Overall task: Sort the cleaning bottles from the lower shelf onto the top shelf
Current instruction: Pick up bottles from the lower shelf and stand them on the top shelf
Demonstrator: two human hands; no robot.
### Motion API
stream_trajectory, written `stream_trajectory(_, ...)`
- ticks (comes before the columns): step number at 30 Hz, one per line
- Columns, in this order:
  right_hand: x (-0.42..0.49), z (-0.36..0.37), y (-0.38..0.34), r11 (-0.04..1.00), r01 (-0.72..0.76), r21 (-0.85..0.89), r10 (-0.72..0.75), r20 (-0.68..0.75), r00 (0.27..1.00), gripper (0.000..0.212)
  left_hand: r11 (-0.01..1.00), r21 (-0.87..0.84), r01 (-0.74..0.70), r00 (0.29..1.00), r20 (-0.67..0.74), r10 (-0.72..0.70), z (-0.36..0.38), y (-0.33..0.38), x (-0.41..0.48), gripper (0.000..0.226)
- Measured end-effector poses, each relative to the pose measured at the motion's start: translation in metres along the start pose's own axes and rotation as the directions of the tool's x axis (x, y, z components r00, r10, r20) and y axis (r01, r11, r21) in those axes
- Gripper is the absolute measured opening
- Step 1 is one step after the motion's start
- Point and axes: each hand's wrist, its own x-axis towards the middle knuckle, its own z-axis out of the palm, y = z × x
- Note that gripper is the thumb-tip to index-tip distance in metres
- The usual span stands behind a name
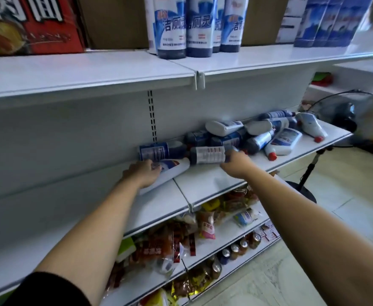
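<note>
Step in hand: you are picking up two bottles at once from the lower shelf [203,184], one in each hand.
Left hand [143,173]: its grip is curled round the narrow end of a white bottle [176,167] that lies on its side near the back panel.
Right hand [236,165]: its grip is clamped on the neck end of a dark bottle [207,155], which also lies flat, just right of the white one.
Where the rest are: a loose pile of bottles [254,135] lies tumbled further right on the same shelf, some stacked on others.
Where they go: the top shelf [269,58], where upright bottles [172,29] already stand in a tight group.
How to do it well: get a firm hold round each body before you lift, since a hold at the neck lets the heavy end swing. Draw both bottles out towards you to clear the front lip of the shelf above. Turn them cap up, then stand them beside the group, labels facing out.
Risk: the dark bottle touches its neighbours, so pulling it may roll them.
Surface: smooth white metal shelving with a raised front edge.
Room: a shop aisle. A red carton [30,29] and a cardboard box [114,21] share the top shelf. Snack packets [170,239] and cans [236,250] fill the shelves below. A standing fan [358,120] is at the right, on a pale tiled floor [335,228].
</note>
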Motion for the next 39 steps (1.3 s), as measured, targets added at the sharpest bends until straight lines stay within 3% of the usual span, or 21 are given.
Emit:
stream_trajectory(4, 0.046, 0.002, -0.005, 0.997, 0.008, -0.081, -0.01, -0.027, 1.0, 0.069, 0.99, 0.138, 0.021, 0.999, 0.045, -0.027, 0.004, 0.001, 0.018, 0.074)
stream_trajectory(7, 0.069, 0.015, -0.014, 0.995, 0.061, -0.08, -0.058, 0.03, 0.998, 0.068, 0.984, 0.173, 0.032, 0.998, 0.047, -0.041, 0.008, 0.006, 0.017, 0.08)
stream_trajectory(11, 0.086, 0.036, -0.024, 0.992, 0.089, -0.091, -0.082, 0.07, 0.994, 0.06, 0.989, 0.091, 0.115, 0.991, 0.064, -0.121, 0.017, 0.007, 0.016, 0.093)
stream_trajectory(15, 0.083, 0.045, -0.02, 0.997, 0.075, 0.012, -0.075, -0.005, 0.997, 0.051, 0.977, -0.001, 0.215, 0.976, 0.043, -0.215, 0.025, 0.01, 0.008, 0.106)
stream_trajectory(20, 0.058, 0.059, -0.006, 0.978, 0.174, 0.111, -0.159, -0.135, 0.978, 0.031, 0.954, -0.107, 0.281, 0.96, 0.019, -0.28, 0.029, 0.025, -0.007, 0.115)
stream_trajectory(21, 0.055, 0.058, -0.002, 0.975, 0.171, 0.143, -0.15, -0.152, 0.977, 0.04, 0.945, -0.127, 0.302, 0.953, 0.033, -0.301, 0.03, 0.027, -0.009, 0.117)
stream_trajectory(24, 0.048, 0.043, 0.006, 0.977, -0.016, 0.215, 0.042, -0.115, 0.992, 0.106, 0.922, -0.21, 0.325, 0.946, 0.074, -0.316, 0.034, 0.031, -0.012, 0.097)
stream_trajectory(26, 0.047, 0.035, 0.008, 0.949, -0.142, 0.281, 0.154, -0.021, 0.988, 0.12, 0.91, -0.26, 0.325, 0.946, 0.066, -0.319, 0.036, 0.035, -0.016, 0.078)
stream_trajectory(30, 0.051, 0.034, 0.011, 0.899, -0.26, 0.352, 0.262, 0.043, 0.964, 0.11, 0.875, -0.339, 0.346, 0.931, 0.008, -0.365, 0.036, 0.044, -0.024, 0.076)
stream_trajectory(35, 0.047, 0.035, 0.016, 0.827, -0.262, 0.497, 0.224, 0.136, 0.965, 0.099, 0.781, -0.52, 0.345, 0.907, -0.031, -0.421, 0.039, 0.047, -0.037, 0.08)
stream_trajectory(39, 0.043, 0.037, 0.024, 0.743, -0.264, 0.615, 0.181, 0.196, 0.964, 0.061, 0.656, -0.703, 0.273, 0.913, -0.026, -0.407, 0.043, 0.052, -0.053, 0.075)
